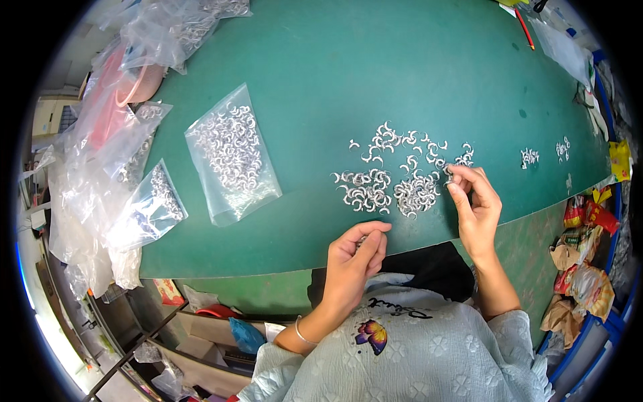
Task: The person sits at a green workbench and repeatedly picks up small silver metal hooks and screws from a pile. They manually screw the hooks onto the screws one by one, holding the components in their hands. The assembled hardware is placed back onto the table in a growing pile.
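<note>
Small silvery crescent-shaped metal pieces lie on the green tabletop (301, 80) in loose groups. One heap (416, 194) sits just left of my right hand (477, 204), and another heap (365, 191) is farther left. Scattered crescents (388, 139) spread out beyond both. My right thumb and forefinger are pinched on a crescent-shaped piece (447, 175) above the edge of the near heap. Close to the table's front edge, my left hand (355, 258) is curled closed. A bit of silvery metal shows between its thumb and fingers; how many pieces it holds is hidden.
A clear bag of crescents (231, 154) lies flat on the left, with a smaller bag (157, 197) beside it. More plastic bags and a pink basket (142, 84) crowd the left edge. Two small clusters (530, 158) lie at right. A red pencil (524, 30) rests far right.
</note>
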Tool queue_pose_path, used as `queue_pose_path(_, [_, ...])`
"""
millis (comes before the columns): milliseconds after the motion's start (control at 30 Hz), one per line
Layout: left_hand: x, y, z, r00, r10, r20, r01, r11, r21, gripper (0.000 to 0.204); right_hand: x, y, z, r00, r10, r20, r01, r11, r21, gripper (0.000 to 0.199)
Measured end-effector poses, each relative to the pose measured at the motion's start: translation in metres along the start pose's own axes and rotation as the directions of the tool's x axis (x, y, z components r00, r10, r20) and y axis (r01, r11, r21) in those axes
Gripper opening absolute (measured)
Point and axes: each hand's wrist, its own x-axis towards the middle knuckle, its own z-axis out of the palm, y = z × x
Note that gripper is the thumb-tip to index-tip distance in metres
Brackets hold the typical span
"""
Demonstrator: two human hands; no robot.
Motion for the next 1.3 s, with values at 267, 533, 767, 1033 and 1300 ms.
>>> queue_pose_path(267, [0.004,-0.002,0.014,1.000,0.018,0.013,-0.019,0.998,0.059,0.017,-0.016,-0.023,0.011,0.922,0.284,0.262,-0.384,0.608,0.694,0.013])
queue_pose_path(533, [0.008,-0.005,0.023,0.967,0.246,0.069,-0.255,0.944,0.210,0.020,-0.031,-0.027,0.017,0.830,0.319,0.457,-0.544,0.280,0.791,0.016])
queue_pose_path(767, [0.005,-0.002,0.024,0.950,0.303,0.079,-0.313,0.909,0.275,0.022,-0.034,-0.031,0.017,0.875,0.281,0.395,-0.485,0.509,0.711,0.015])
queue_pose_path(1033, [0.005,-0.003,0.023,0.885,0.452,0.110,-0.460,0.817,0.348,0.021,-0.035,-0.040,0.015,0.908,0.219,0.358,-0.404,0.690,0.601,0.014])
queue_pose_path(1300, [0.003,0.000,0.023,0.870,0.472,0.143,-0.488,0.783,0.385,0.019,-0.036,-0.041,0.012,0.945,0.141,0.294,-0.287,0.786,0.547,0.016])
